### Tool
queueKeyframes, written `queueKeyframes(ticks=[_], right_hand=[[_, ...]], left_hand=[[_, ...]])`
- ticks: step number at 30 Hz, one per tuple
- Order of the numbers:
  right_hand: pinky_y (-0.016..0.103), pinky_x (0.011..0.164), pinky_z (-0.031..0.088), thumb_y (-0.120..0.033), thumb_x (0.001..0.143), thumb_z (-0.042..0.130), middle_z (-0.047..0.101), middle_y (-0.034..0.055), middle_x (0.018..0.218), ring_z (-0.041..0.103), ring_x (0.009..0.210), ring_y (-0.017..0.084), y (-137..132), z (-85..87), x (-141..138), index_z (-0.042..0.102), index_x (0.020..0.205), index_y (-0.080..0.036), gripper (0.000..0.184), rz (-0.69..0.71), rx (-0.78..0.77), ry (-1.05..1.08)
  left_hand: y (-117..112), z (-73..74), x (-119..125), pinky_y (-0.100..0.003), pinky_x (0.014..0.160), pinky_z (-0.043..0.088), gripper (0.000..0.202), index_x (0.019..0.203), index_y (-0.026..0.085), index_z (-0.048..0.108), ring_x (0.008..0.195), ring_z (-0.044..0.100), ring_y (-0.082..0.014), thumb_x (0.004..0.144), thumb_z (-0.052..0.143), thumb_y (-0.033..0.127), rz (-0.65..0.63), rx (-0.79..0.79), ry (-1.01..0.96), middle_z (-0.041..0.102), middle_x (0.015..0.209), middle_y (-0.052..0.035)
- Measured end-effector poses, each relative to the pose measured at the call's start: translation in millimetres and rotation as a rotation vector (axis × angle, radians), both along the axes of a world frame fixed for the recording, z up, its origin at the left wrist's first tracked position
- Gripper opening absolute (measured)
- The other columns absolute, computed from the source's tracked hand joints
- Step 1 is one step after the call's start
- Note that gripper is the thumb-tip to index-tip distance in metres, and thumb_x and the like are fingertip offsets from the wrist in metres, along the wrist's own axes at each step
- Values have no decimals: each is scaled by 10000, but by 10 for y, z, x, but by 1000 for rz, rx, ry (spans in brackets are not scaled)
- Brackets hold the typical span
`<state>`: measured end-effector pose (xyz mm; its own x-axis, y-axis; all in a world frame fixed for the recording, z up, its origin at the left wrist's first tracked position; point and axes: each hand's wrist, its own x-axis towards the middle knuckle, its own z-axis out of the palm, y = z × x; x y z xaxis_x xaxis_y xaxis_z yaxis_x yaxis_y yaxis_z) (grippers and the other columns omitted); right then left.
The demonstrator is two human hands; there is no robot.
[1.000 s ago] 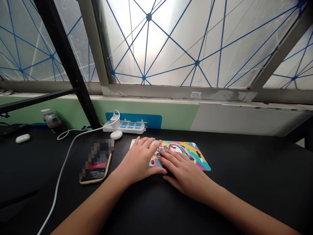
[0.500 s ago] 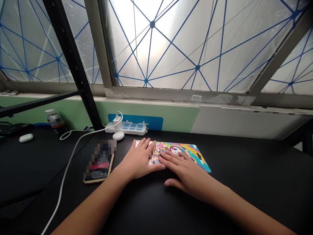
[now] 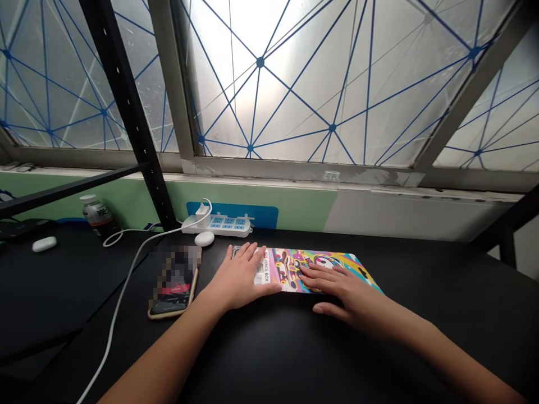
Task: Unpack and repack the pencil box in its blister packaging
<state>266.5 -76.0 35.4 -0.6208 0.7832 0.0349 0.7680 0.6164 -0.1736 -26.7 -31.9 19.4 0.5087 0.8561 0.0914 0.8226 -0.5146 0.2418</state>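
Observation:
A flat, brightly printed pencil box package (image 3: 290, 280) lies on the black desk; the words "PENCIL BOX" show on a white label with a barcode near its left part. My left hand (image 3: 242, 278) rests flat over the package's left end, fingers extended and thumb along its near edge. Over the right half, my right hand (image 3: 357, 294) lies with fingers outstretched across a cartoon print, its thumb apart on the near side. Both palms cover part of the package, so its far left end is mostly hidden.
Left of my hands lies a phone (image 3: 174, 289), its screen partly pixelated. Behind it are a white oval case (image 3: 204, 239) and a power strip (image 3: 227, 226) with a white cable (image 3: 113, 314). A bottle (image 3: 99, 216) and black metal post (image 3: 137, 123) stand at left.
The printed package has shifted to the right, and my right hand has moved right with it. The white label now shows beside my left hand, which has stayed about where it was.

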Motion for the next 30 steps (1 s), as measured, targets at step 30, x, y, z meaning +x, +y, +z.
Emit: queueKeyframes(ticks=[30], right_hand=[[498, 1071, 473, -248, 987, 522, 610, 84, 1401, 491, 1363, 265, 30, -323, 257, 586, 1354, -259, 373, -27, 362, 105]], left_hand=[[37, 6, -12, -685, 1154, 94, 942, 1548, 208, 330, 1510, 152, -371, 856, 287, 845, -17, 11, 49, 215, 1625, -188]])
